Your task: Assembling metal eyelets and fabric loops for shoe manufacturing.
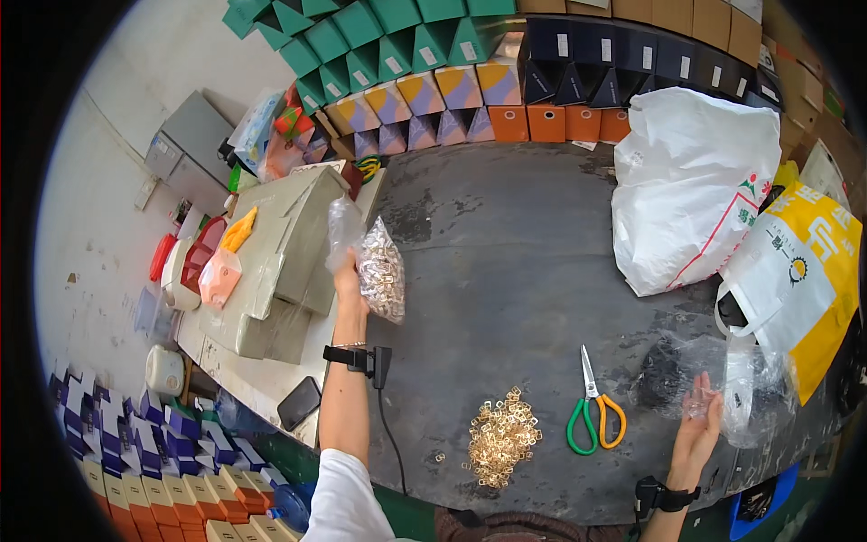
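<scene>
Towards the left of the dark worktable, my left hand (pixel 346 278) is raised, its fingers closed on a crumpled clear plastic bag (pixel 343 228). Right beside that hand is a bulging clear bag of small gold metal buckles (pixel 383 275); whether the hand also grips it I cannot tell. My right hand (pixel 699 414) is at the lower right, palm turned up and fingers apart, among loose clear plastic bags (pixel 754 388) that partly overlap the fingertips. Between the hands lie a loose heap of gold buckles (pixel 502 438) and scissors (pixel 591 406) with one green and one orange handle.
A large white plastic bag (pixel 691 194) and a yellow-and-white carrier bag (pixel 799 271) stand at the right. Rows of colourful boxes (pixel 433 90) line the far edge. At the left are a taped grey carton (pixel 271 262) and a phone (pixel 299 403). A cable (pixel 390 443) hangs from my left wristband.
</scene>
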`<state>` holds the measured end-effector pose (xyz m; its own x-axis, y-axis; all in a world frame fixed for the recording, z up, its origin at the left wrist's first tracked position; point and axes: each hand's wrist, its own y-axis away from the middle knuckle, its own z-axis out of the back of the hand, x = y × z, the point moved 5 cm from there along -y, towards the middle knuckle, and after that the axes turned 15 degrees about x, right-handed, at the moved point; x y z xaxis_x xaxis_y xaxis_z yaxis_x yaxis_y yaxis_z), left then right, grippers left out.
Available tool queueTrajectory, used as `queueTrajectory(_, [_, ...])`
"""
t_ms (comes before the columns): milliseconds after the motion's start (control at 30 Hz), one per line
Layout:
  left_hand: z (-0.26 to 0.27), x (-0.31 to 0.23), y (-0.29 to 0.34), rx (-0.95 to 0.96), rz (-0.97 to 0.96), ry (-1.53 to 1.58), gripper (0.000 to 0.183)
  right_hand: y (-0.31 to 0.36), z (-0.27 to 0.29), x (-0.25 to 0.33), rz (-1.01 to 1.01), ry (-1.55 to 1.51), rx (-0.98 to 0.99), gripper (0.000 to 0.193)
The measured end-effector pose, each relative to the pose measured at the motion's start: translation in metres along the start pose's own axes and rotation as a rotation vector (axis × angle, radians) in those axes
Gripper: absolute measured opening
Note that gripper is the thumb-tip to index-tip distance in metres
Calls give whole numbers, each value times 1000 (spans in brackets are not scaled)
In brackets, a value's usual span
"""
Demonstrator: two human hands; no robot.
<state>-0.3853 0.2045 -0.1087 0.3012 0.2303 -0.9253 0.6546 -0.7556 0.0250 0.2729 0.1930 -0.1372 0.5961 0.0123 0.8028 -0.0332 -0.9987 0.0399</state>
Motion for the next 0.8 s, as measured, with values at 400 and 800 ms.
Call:
queueTrajectory(400, [0, 38, 111, -238, -140, -839, 58, 28, -138, 35, -142, -65, 362, 17])
queueTrajectory(800, [-178, 80, 301, 517, 675, 724, 54, 25, -173, -29, -323, 92, 692, 37])
